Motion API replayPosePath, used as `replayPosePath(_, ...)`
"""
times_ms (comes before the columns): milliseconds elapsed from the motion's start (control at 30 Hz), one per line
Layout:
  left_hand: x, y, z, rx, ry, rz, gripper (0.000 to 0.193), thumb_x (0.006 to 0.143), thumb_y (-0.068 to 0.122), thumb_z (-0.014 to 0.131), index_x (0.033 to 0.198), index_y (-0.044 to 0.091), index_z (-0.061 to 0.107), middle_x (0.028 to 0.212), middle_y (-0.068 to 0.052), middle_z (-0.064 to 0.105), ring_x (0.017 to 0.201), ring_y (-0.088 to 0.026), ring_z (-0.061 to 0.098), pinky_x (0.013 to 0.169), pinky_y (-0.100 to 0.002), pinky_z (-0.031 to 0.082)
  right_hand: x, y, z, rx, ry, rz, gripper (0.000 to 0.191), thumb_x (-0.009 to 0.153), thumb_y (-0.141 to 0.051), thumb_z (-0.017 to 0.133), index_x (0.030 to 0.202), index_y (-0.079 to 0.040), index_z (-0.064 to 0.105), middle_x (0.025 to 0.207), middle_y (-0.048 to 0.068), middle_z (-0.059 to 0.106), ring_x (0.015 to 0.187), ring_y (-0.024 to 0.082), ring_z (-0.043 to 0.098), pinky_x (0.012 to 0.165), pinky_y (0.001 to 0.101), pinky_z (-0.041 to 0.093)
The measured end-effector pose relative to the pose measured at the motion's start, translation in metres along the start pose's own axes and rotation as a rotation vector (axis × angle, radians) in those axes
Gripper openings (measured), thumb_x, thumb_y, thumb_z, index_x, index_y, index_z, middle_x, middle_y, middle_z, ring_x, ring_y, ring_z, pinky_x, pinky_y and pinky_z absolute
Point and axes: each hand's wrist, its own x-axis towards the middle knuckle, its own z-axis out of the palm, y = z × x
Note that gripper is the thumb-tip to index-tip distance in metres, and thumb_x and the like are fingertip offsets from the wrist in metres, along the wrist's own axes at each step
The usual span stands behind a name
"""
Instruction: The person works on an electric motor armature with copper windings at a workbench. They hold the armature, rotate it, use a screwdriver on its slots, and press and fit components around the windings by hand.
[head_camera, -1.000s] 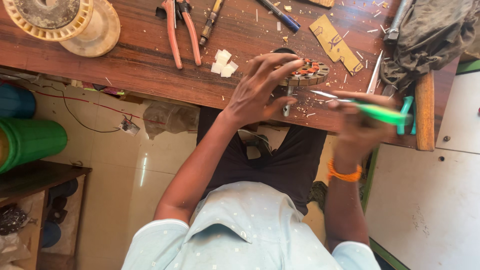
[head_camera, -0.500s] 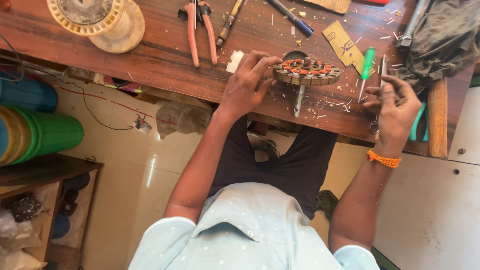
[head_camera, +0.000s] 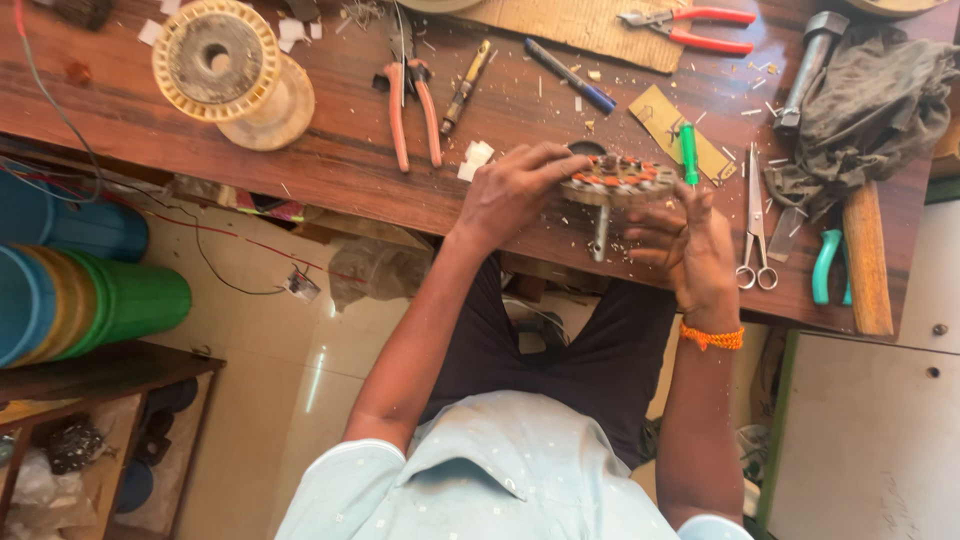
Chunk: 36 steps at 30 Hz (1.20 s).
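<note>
While left hand (head_camera: 515, 195) fingers clasp the round wound stator (head_camera: 617, 181), right hand (head_camera: 690, 245) fingers cradle it underneath.

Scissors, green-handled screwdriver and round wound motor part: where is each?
scissors (head_camera: 752, 225), head view, on the blades above the finger loops
green-handled screwdriver (head_camera: 688, 152), head view, on the handle
round wound motor part (head_camera: 617, 181), head view, on its top face

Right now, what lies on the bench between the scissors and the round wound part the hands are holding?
In the head view, only the right hand and the green-handled tool stand between the scissors and the wound part.
</note>
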Motion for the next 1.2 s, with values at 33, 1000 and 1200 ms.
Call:
replayPosePath(33,0.002,0.003,-0.002,0.074,-0.027,0.029,0.058,0.087,0.011,0.079,0.14,0.03,0.065,0.131,0.004,0.065,0.108,-0.021,0.069,0.092,-0.036,0.059,-0.003,0.001,0.004,0.066,-0.032,0.039,0.084,0.096,-0.069,0.051,0.144,0.0,0.051,0.116,0.02,0.072,0.1,0.029,0.075,0.073,0.0367,0.066)
replayPosePath(1000,-0.03,-0.082,-0.195,0.761,0.97,-0.634,0.06,0.099,0.039,0.071,0.143,0.005,0.048,0.139,-0.023,0.051,0.125,-0.041,0.054,0.099,-0.053,0.049,-0.165,0.079,-0.141,1.259,-0.054,-0.26,0.036,0.113,-0.013,0.049,0.149,-0.009,0.047,0.11,0.01,0.056,0.095,0.023,0.059,0.092,0.0372,0.056)
replayPosePath(1200,-0.065,-0.117,-0.251,-0.858,0.96,-0.889,0.043,0.087,0.023,0.075,0.124,0.01,0.058,0.112,-0.006,0.068,0.096,-0.025,0.068,0.079,-0.045,0.053,-0.169,0.071,-0.122,1.333,-0.161,-0.229,0.036,0.111,-0.013,0.051,0.146,-0.013,0.048,0.114,0.01,0.058,0.1,0.025,0.06,0.094,0.0395,0.056)
